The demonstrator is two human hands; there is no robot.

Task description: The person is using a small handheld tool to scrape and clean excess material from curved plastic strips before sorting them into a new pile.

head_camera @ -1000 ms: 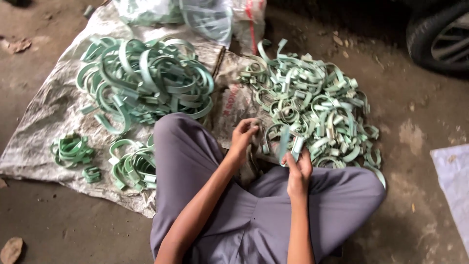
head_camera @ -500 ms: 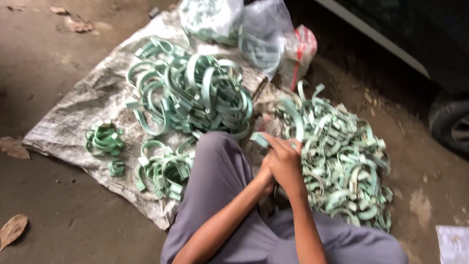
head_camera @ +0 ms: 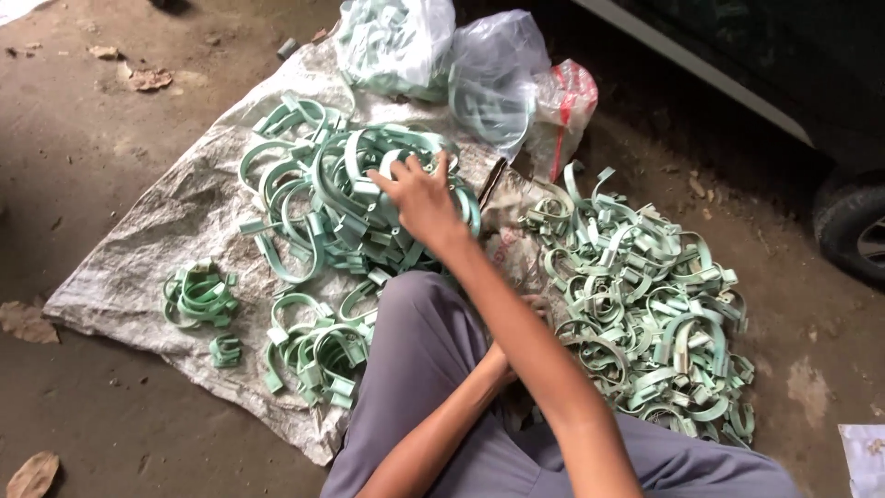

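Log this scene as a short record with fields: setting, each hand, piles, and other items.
Setting: person seated on dirt ground beside a woven sack
Right hand: reaching across onto the big clamp pile, fingers spread, touching clamps
Left hand: low by the knee, mostly hidden behind the right arm; grip unclear
Piles: right pile of green clamps; two small piles on the sack
Other: plastic bags at the sack's far edge; tyre at right

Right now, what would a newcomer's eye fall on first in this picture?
The heaps of pale green clamp bands: a big pile in the middle of the woven sack and another heap to its right. The right hand reaches across onto the big pile. Three filled plastic bags stand behind.
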